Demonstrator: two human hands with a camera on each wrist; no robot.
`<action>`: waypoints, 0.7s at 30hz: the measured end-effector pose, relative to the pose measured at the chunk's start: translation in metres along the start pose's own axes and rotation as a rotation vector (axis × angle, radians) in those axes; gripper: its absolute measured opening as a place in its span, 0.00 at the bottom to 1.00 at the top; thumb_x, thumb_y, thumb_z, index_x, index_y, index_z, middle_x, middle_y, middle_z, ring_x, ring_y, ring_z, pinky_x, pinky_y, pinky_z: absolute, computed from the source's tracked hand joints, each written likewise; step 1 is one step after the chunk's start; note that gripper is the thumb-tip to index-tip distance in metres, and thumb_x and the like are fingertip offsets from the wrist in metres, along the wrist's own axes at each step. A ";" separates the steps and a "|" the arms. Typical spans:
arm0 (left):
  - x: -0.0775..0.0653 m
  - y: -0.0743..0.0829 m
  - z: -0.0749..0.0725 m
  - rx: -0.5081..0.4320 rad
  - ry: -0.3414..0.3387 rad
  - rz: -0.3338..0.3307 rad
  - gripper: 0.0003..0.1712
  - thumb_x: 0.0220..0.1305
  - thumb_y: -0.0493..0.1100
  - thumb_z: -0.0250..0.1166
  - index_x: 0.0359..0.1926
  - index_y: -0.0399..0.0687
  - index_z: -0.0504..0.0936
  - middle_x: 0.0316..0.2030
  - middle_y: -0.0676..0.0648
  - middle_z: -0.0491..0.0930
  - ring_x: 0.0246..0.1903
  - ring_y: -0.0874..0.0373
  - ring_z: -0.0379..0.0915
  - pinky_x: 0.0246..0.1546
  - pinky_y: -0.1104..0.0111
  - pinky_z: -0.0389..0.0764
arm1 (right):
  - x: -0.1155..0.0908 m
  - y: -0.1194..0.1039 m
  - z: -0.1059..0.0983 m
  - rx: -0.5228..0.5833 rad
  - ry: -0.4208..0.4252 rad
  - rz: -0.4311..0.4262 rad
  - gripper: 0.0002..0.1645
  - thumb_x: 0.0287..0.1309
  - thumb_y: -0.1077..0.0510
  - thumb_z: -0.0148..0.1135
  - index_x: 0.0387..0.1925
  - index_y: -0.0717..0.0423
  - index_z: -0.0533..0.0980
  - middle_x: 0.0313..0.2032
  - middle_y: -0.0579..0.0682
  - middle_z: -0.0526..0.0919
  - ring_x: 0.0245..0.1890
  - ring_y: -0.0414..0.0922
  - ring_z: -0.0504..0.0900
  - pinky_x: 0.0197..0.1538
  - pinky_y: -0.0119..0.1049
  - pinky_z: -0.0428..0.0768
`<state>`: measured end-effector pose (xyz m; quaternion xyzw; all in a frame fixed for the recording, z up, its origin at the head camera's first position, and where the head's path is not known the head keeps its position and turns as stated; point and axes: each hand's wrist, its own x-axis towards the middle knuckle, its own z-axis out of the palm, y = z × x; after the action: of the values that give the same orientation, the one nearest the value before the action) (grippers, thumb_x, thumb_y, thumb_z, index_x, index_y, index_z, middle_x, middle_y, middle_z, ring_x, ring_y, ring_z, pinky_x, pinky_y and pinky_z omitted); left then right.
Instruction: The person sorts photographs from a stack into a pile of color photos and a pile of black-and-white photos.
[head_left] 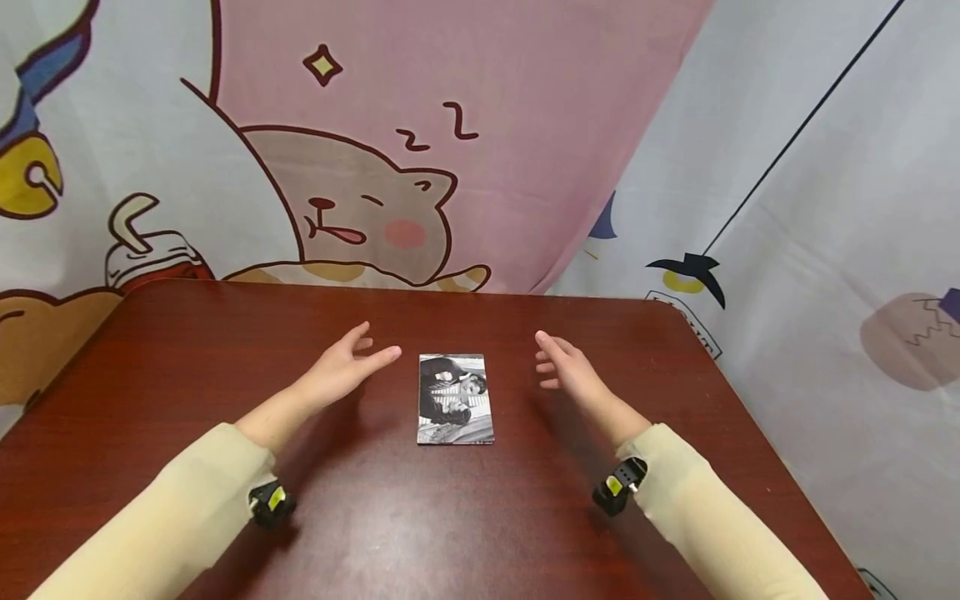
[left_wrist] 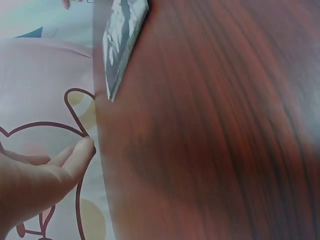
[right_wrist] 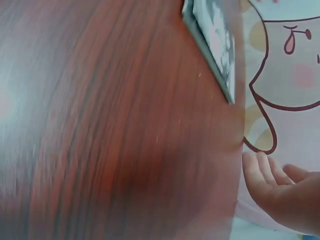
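Note:
A thin rectangular stack, perhaps of cards or photos (head_left: 454,400), lies flat on the dark red-brown table (head_left: 375,517). Its top face carries a black-and-white picture of people, and its layered edge shows in the left wrist view (left_wrist: 121,45) and right wrist view (right_wrist: 212,45). My left hand (head_left: 347,363) hovers to the left of it, thumb and fingers apart, touching nothing. To its right my right hand (head_left: 567,367) hovers in the air with fingers loosely bent, also holding nothing.
Behind the table hangs a printed curtain (head_left: 570,100) with a sleeping cartoon animal. A second light drape (head_left: 810,250) runs along the right side. Black wrist devices (head_left: 621,486) sit at both sleeve cuffs.

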<state>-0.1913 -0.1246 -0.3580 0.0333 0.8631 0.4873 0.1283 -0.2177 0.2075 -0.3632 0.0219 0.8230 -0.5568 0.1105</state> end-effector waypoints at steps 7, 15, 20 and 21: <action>0.008 0.006 0.010 -0.282 -0.066 -0.085 0.48 0.64 0.61 0.55 0.70 0.32 0.49 0.64 0.30 0.62 0.58 0.39 0.69 0.56 0.58 0.78 | 0.000 0.002 0.010 0.179 -0.059 0.112 0.42 0.65 0.42 0.50 0.67 0.68 0.55 0.58 0.71 0.67 0.52 0.57 0.77 0.49 0.40 0.85; 0.020 0.002 0.024 -0.423 -0.127 -0.166 0.46 0.64 0.60 0.56 0.68 0.30 0.52 0.62 0.29 0.65 0.57 0.39 0.71 0.54 0.59 0.80 | 0.003 0.006 0.027 0.241 -0.138 0.157 0.36 0.65 0.47 0.52 0.63 0.70 0.61 0.52 0.69 0.74 0.32 0.40 0.81 0.37 0.32 0.86; 0.025 -0.002 0.032 -0.459 -0.122 -0.233 0.48 0.61 0.60 0.59 0.67 0.31 0.53 0.60 0.29 0.68 0.55 0.42 0.73 0.52 0.61 0.81 | 0.005 0.010 0.034 0.230 -0.143 0.192 0.35 0.63 0.47 0.54 0.62 0.68 0.63 0.53 0.70 0.75 0.34 0.42 0.82 0.38 0.34 0.86; 0.025 -0.002 0.033 -0.462 -0.122 -0.241 0.48 0.61 0.60 0.59 0.67 0.30 0.53 0.59 0.29 0.68 0.55 0.42 0.73 0.52 0.60 0.81 | 0.006 0.010 0.035 0.224 -0.142 0.199 0.35 0.63 0.47 0.54 0.62 0.68 0.64 0.54 0.70 0.74 0.34 0.42 0.82 0.39 0.34 0.86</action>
<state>-0.2071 -0.0934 -0.3812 -0.0705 0.7174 0.6496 0.2415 -0.2160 0.1787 -0.3860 0.0760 0.7396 -0.6317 0.2197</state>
